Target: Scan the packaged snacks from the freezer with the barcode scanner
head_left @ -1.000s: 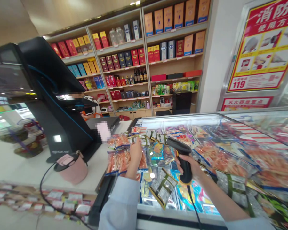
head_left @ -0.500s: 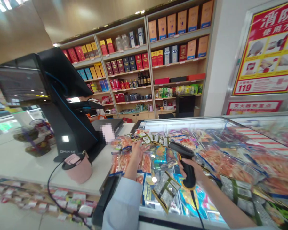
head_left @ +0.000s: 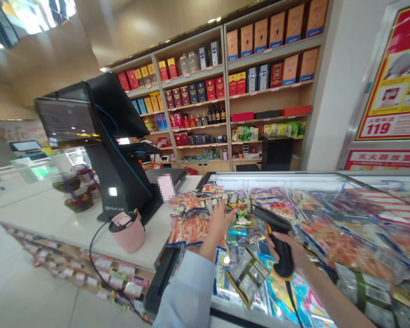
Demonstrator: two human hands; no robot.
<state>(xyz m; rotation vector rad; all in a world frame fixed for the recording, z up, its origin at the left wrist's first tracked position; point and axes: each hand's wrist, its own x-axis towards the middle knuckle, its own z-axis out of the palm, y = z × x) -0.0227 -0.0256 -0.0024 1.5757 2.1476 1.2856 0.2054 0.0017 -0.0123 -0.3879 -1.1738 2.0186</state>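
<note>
A black corded barcode scanner (head_left: 280,243) sits in the right hand (head_left: 289,250), whose fingers wrap firmly around its pistol grip, with the head pointing up and to the left over the packets in a chest freezer (head_left: 280,177). Its cord drops from the butt of the grip past the freezer's front edge.

At the far left of the counter (head_left: 44,205), glass jars (head_left: 78,198) stand in a purple-handled carrier, filled with something dark that is hard to make out. Next along, a black checkout terminal (head_left: 112,182) stands on the counter, and a pink tub (head_left: 128,234) with a dark rim stands just in front of its base; its contents are hidden.

The left hand (head_left: 220,225), in a pale blue sleeve (head_left: 187,291), is open with the fingers spread, directly above the freezer's packets. It is right by packets of orange shredded snack (head_left: 187,230), though any contact is hard to tell.

The freezer is crammed with these, along with silver-and-green sachets (head_left: 248,280) and blue packets (head_left: 276,287). A glass panel (head_left: 379,200) covers its right side.

Behind it, wooden shelves (head_left: 225,150) hold red and tan boxes (head_left: 276,29) and dark bottles (head_left: 213,115).
</note>
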